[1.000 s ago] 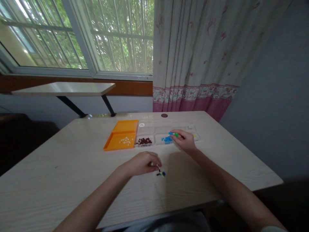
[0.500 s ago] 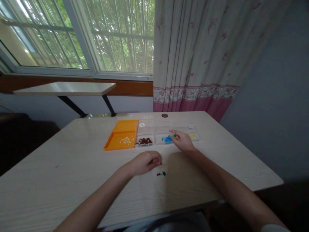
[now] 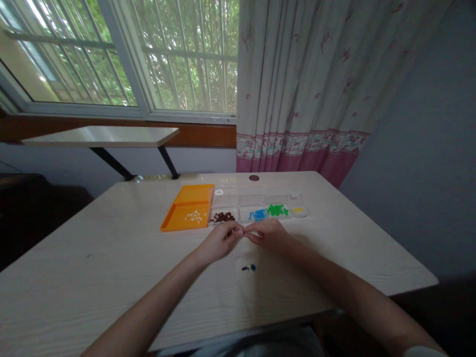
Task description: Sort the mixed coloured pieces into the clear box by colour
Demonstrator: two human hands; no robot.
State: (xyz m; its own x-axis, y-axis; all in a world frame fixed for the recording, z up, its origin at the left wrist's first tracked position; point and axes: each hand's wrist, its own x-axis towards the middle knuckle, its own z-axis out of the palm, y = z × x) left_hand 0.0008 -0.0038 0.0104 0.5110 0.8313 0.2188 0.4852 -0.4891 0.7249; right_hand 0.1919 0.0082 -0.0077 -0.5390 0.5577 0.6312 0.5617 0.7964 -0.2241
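Note:
My left hand [image 3: 222, 240] and my right hand [image 3: 268, 234] meet fingertip to fingertip above the table, just in front of a clear compartment box [image 3: 260, 201]. Both pinch at the same spot; whatever is between the fingers is too small to see. The box holds brown pieces [image 3: 222, 217], blue pieces [image 3: 257, 214], green pieces [image 3: 277, 210] and yellow pieces [image 3: 298, 210] in separate compartments. A small cluster of dark, yellow and blue pieces [image 3: 249, 268] lies on the table below my hands.
An orange tray [image 3: 188, 217] with small white pieces [image 3: 194, 215] sits left of the clear box. The pale wooden table [image 3: 111, 267] stands by a window and a curtain [image 3: 297, 84]. A round hole [image 3: 254, 177] marks the table's far edge.
My right hand pulled back from the blue and green compartments toward me. My left hand lifted off the small cluster and moved up to meet it. The green pieces are now uncovered.

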